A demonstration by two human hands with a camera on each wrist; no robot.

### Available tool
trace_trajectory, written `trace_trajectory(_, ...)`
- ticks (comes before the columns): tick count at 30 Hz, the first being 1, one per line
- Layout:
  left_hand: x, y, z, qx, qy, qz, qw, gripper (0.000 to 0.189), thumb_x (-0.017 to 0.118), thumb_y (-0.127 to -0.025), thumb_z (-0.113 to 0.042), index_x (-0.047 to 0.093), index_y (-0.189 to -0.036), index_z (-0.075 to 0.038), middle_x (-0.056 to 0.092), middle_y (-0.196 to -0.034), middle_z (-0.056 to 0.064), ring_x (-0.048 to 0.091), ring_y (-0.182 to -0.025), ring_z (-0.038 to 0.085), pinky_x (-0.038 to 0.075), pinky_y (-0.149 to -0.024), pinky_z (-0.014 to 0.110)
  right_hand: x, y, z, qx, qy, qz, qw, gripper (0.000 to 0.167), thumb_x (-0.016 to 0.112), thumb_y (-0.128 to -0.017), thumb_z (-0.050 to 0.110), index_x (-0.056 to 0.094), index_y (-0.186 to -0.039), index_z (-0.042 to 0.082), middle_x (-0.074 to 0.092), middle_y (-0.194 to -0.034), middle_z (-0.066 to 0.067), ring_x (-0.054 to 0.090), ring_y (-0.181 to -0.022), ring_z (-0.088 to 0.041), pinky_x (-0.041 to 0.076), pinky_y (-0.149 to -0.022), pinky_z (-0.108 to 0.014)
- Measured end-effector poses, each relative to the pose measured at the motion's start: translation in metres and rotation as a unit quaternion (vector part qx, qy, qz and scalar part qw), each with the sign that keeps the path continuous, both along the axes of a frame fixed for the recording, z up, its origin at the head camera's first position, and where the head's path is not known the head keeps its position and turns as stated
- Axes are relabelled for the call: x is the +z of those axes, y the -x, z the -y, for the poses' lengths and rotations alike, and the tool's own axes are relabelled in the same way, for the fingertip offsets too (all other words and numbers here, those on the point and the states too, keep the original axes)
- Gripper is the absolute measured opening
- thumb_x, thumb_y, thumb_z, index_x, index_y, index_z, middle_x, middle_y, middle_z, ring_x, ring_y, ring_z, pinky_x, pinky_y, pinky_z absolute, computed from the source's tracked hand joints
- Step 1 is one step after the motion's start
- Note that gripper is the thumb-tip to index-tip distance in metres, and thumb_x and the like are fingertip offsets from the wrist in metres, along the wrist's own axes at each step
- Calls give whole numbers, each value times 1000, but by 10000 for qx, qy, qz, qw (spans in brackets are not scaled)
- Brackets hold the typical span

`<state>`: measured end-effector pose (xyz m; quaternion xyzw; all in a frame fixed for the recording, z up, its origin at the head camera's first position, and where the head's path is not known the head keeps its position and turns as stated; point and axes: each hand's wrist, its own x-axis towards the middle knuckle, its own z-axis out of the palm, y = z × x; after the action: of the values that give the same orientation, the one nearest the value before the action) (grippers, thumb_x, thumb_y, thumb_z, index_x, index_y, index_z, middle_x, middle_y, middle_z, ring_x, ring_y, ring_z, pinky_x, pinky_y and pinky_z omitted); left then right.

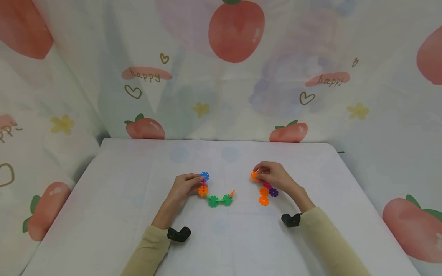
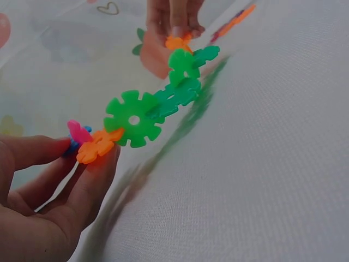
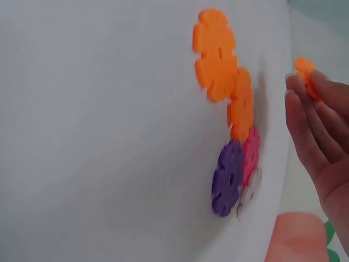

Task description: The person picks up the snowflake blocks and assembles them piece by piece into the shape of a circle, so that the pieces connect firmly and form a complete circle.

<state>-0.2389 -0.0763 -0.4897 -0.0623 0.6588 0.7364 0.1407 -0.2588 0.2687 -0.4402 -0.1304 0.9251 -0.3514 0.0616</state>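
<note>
My left hand (image 1: 181, 188) pinches one end of a chain of slotted snowflake discs, its thumb and fingers around the blue disc (image 1: 205, 176) and the orange disc (image 2: 97, 147). Between those two stands a pink disc (image 2: 79, 132). From there, green discs (image 2: 134, 119) run on toward the right, to a tilted orange disc (image 1: 232, 193) at the far end. The left wrist view has the chain raised above its shadow. My right hand (image 1: 274, 175) pinches a single orange disc (image 3: 308, 76) between thumb and fingertips, above the loose discs and apart from the chain.
Several loose discs lie on the white table (image 1: 221, 249) below my right hand: an orange disc (image 3: 215, 54), another orange disc (image 3: 241, 103), a purple disc (image 3: 228, 177), a pink disc (image 3: 251, 155) and a whitish disc (image 3: 250, 188). A printed curtain (image 1: 228, 88) hangs behind the table.
</note>
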Motion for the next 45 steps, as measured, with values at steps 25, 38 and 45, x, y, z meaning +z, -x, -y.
trace_trajectory(25, -4, 2, -1, -64, 50, 36, 10000, 27, 70, -98, -14, 72, -117, 5, 74, -109, 13, 71, -89, 15, 62, -80, 25, -2, 17, 102, 565, 1019, 314, 9927, 12, 71, -95, 5, 74, -107, 5, 76, -101, -9, 76, -85, -25, 63, -80, -38)
trace_trajectory(38, -3, 1, -4, -257, 19, 37, 9997, 26, 67, -100, -14, 72, -117, 5, 74, -111, 14, 73, -91, 16, 62, -83, 28, -2, 18, 119, 817, 1067, 133, 9908, 9, 70, -96, 6, 77, -102, 9, 78, -100, -6, 74, -92, -24, 62, -86, -35)
trace_trajectory(45, -2, -1, -5, -258, -121, 59, 9996, 27, 68, -100, -14, 72, -116, 7, 75, -108, 14, 73, -89, 16, 62, -81, 26, -4, 17, 117, 819, 972, 133, 9918, 8, 72, -95, 7, 78, -100, 10, 78, -98, -4, 74, -89, -20, 62, -85, -33)
